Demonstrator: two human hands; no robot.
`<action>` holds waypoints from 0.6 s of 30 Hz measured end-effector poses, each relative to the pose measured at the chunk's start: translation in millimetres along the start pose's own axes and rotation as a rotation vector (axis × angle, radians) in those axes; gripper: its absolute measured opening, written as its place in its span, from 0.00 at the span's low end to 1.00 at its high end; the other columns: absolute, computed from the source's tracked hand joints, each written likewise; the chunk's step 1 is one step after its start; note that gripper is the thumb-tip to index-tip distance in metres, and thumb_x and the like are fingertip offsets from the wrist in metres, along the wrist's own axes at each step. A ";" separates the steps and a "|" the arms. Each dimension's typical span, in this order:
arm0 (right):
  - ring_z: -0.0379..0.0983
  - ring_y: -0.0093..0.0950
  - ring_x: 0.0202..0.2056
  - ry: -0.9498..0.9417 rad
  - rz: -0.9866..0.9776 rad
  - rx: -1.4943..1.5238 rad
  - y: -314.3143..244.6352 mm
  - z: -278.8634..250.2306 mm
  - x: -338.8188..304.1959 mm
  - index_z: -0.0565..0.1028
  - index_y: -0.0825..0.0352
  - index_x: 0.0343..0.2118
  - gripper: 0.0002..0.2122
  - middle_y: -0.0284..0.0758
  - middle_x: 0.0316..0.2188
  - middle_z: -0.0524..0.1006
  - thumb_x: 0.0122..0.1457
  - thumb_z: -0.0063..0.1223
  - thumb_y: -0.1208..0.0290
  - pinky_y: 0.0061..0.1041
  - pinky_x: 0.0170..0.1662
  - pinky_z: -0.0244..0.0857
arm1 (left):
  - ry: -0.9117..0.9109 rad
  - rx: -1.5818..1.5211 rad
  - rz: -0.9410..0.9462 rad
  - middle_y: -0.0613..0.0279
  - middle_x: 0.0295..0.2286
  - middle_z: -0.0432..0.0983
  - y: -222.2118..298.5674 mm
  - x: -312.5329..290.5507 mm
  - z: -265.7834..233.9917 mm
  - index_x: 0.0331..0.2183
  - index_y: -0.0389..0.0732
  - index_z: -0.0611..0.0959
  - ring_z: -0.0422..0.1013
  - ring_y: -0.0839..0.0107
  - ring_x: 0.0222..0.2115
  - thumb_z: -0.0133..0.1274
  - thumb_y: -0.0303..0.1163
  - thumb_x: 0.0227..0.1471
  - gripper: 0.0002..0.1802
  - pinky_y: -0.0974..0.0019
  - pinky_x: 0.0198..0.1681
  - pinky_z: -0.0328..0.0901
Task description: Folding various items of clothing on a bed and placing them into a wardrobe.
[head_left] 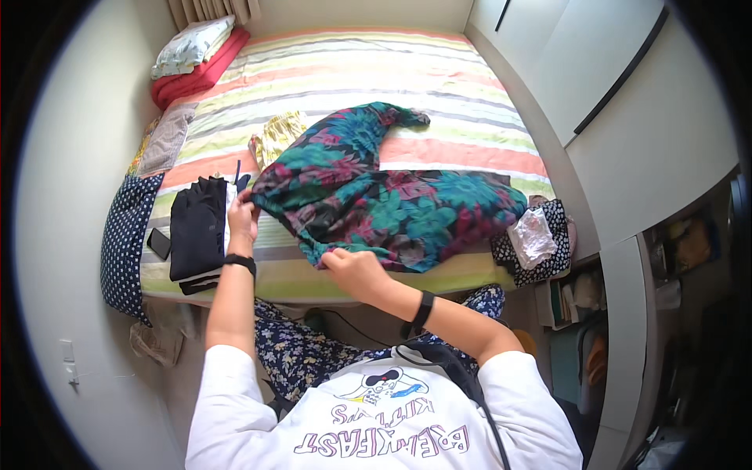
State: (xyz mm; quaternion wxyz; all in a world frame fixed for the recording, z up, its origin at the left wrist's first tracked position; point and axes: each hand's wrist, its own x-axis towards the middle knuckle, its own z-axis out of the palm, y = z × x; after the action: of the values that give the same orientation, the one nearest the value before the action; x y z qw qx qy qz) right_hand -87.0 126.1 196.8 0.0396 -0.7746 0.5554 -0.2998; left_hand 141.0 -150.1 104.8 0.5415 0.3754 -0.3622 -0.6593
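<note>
A pair of dark trousers with teal and magenta flowers [415,196] lies spread over the bed. One leg points away toward the far side, the other to the right, partly blurred. My left hand [244,218] pinches one corner of the waistband. With my right hand [356,272] I grip the other end of the waistband, close to the bed's near edge. The waist lies stretched between both hands. Just left of my left hand is a folded black garment stack [197,231], and a crumpled yellow patterned cloth [280,135] lies beyond it.
A striped sheet covers the bed [439,63]. A black phone [159,244] and a dotted navy cushion [129,235] lie at left. Folded red bedding [200,78] sits far left. A white cloth [533,239] rests on black-and-white fabric at right. Cabinets [650,149] line the right.
</note>
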 end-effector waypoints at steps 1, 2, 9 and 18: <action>0.75 0.38 0.23 -0.070 -0.028 0.012 1.6 22.3 -5.3 0.71 0.63 0.30 0.07 0.36 0.26 0.74 0.54 0.56 0.66 0.34 0.24 0.69 | 0.101 0.004 -0.014 0.56 0.44 0.71 -24.9 -10.5 -22.8 0.49 0.36 0.72 0.71 0.62 0.44 0.42 0.13 0.46 0.26 0.60 0.47 0.69; 0.76 0.38 0.26 -0.141 -0.009 0.082 0.2 36.9 -12.1 0.71 0.63 0.30 0.07 0.36 0.25 0.74 0.55 0.53 0.66 0.35 0.27 0.70 | 0.198 0.005 -0.030 0.55 0.46 0.70 -43.4 -23.7 -40.6 0.52 0.37 0.69 0.69 0.61 0.46 0.43 0.13 0.47 0.27 0.57 0.49 0.67; 0.76 0.43 0.34 -0.226 0.408 0.403 51.7 16.7 -58.2 0.79 0.62 0.32 0.09 0.43 0.28 0.78 0.55 0.54 0.63 0.39 0.36 0.70 | 0.359 0.204 -0.494 0.61 0.37 0.72 -105.6 -119.2 -41.0 0.48 0.41 0.72 0.69 0.68 0.35 0.60 0.38 0.51 0.25 0.65 0.39 0.65; 0.74 0.22 0.18 0.448 1.199 0.519 289.4 -55.2 -191.2 0.75 0.69 0.36 0.08 0.35 0.26 0.78 0.62 0.48 0.70 0.21 0.20 0.69 | 0.178 0.493 -0.619 0.61 0.32 0.77 -147.6 -179.2 -8.9 0.37 0.34 0.79 0.72 0.69 0.29 0.65 0.43 0.48 0.23 0.64 0.33 0.68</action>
State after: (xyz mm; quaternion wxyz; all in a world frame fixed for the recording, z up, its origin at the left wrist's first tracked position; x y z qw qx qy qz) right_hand -396.1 200.2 47.4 0.2670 -0.2184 0.7928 -0.5024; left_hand 107.2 48.2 -11.4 0.2403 0.6411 -0.3308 -0.6494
